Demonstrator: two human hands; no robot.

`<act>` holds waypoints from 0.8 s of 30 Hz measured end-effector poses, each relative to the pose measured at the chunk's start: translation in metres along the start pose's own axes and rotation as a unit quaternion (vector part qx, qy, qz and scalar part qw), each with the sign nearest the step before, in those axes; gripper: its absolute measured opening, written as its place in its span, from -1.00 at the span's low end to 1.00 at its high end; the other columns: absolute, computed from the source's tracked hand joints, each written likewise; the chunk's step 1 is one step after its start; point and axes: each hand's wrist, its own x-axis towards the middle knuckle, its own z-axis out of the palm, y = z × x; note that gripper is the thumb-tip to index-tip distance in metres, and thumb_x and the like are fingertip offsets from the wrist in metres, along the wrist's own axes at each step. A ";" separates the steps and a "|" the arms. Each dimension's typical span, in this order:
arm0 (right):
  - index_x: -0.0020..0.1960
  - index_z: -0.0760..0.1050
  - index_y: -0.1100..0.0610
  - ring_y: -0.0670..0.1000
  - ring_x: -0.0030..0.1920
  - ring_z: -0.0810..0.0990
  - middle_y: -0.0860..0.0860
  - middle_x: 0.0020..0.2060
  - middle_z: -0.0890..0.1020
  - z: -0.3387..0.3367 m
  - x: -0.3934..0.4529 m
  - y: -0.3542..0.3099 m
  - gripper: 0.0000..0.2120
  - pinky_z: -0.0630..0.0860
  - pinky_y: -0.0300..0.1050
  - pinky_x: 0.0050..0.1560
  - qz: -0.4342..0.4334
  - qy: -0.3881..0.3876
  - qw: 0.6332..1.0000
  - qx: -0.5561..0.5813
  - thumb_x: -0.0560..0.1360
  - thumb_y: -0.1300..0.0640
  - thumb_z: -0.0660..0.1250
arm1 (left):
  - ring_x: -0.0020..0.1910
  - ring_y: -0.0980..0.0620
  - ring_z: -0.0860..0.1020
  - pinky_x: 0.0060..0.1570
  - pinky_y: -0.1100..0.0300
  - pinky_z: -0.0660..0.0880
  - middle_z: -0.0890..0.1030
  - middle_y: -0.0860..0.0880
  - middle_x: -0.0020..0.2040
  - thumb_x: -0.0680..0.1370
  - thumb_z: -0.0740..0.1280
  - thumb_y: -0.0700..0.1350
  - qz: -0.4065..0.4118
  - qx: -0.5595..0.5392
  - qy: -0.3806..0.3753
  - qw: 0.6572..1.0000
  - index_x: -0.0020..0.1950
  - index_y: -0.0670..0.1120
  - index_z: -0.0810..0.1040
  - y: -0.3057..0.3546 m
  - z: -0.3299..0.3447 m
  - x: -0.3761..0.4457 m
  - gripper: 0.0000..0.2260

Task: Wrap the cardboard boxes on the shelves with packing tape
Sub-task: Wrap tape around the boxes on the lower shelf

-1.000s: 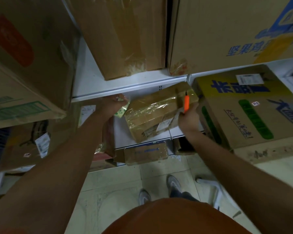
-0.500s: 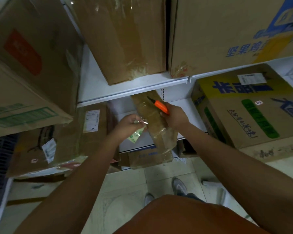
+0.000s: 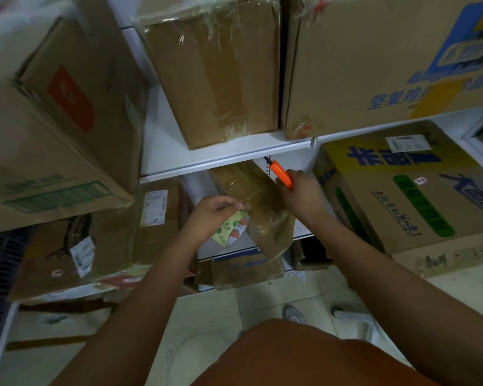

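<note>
A small cardboard box (image 3: 258, 210), glossy with clear tape, stands tilted on end at the front of the middle shelf (image 3: 234, 160). My left hand (image 3: 211, 210) holds a tape roll (image 3: 230, 228) with a green-and-white printed core against the box's left side, its fingers pinching at the tape there. My right hand (image 3: 301, 195) grips an orange utility knife (image 3: 282, 174), blade pointing up and away, and rests against the box's right side.
Large cartons crowd the shelves: a taped brown one (image 3: 215, 71) above, a blue-printed one (image 3: 388, 57) at upper right, a yellow one (image 3: 407, 188) at right, a red-labelled one (image 3: 56, 107) at left. More boxes (image 3: 243, 270) sit low. Tiled floor (image 3: 207, 324) lies below.
The small box lay flat on the shelf a second ago; it now stands turned on end between my hands. My left hand came in from the shelf with the tape roll.
</note>
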 end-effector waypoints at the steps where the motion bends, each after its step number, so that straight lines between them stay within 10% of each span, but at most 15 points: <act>1: -0.07 0.56 0.20 0.05 -0.22 0.59 0.11 -0.23 0.60 -0.006 -0.012 -0.007 -0.71 0.43 -0.13 -0.26 0.021 -0.051 0.995 0.086 0.56 -0.05 0.36 | -0.18 0.14 0.62 -0.19 0.27 0.49 0.69 0.14 -0.18 0.59 0.36 -0.11 0.006 -0.007 -0.002 1.000 -0.10 0.05 0.70 0.001 0.002 -0.001 -0.86; 4: -0.18 0.60 0.08 -0.17 -0.35 0.56 -0.04 -0.34 0.62 -0.013 -0.046 -0.024 -0.75 0.42 -0.36 -0.32 0.033 -0.173 0.965 0.193 0.44 -0.10 0.49 | -0.29 0.20 0.63 -0.25 0.33 0.51 0.69 0.10 -0.24 0.60 0.36 -0.15 0.023 -0.041 -0.020 0.999 -0.12 0.02 0.68 0.011 0.010 -0.010 -0.85; 8: -0.25 0.60 0.10 -0.12 -0.37 0.58 0.01 -0.36 0.65 -0.002 -0.058 -0.017 -0.82 0.46 -0.28 -0.32 0.077 -0.077 0.973 0.203 0.40 0.07 0.56 | -0.32 0.24 0.62 -0.28 0.34 0.51 0.68 0.09 -0.22 0.63 0.32 -0.18 0.028 -0.060 -0.095 0.993 0.09 -0.10 0.62 0.022 0.022 -0.024 -0.90; 12: -0.24 0.61 0.19 0.11 -0.24 0.65 0.12 -0.29 0.68 -0.002 -0.066 -0.003 -0.83 0.58 -0.06 -0.15 0.133 -0.041 0.957 0.254 0.40 0.14 0.55 | -0.19 0.20 0.67 -0.16 0.36 0.53 0.71 0.04 -0.08 0.59 0.39 -0.06 0.045 0.016 -0.131 0.990 0.49 0.11 0.28 0.019 0.018 -0.035 -0.49; 16: -0.28 0.56 0.07 -0.04 -0.36 0.55 0.01 -0.38 0.60 0.007 -0.074 -0.003 -0.82 0.47 -0.30 -0.30 0.122 -0.042 0.971 0.200 0.43 0.12 0.52 | 0.14 0.08 0.63 0.11 0.24 0.54 0.61 -0.02 0.28 0.52 0.43 0.12 0.063 0.139 -0.101 0.983 0.56 0.14 0.26 -0.002 0.010 -0.045 -0.35; 19: -0.31 0.49 0.05 -0.07 -0.42 0.48 -0.01 -0.43 0.53 0.011 -0.070 0.005 -0.77 0.40 -0.40 -0.43 0.125 0.000 0.979 0.163 0.49 0.16 0.45 | -0.05 0.08 0.67 -0.01 0.16 0.60 0.67 -0.01 0.15 0.49 0.39 0.24 0.049 0.272 -0.018 0.961 0.51 0.18 0.33 -0.034 0.008 -0.059 -0.39; 24: -0.21 0.57 0.13 0.14 -0.18 0.63 0.14 -0.25 0.65 0.000 -0.063 0.024 -0.83 0.57 -0.01 -0.09 0.123 0.025 0.976 0.177 0.49 0.08 0.46 | -0.03 0.01 0.66 -0.13 0.25 0.49 0.66 0.01 0.20 0.50 0.35 0.28 0.039 0.292 0.033 0.955 0.45 0.14 0.45 -0.057 0.007 -0.071 -0.46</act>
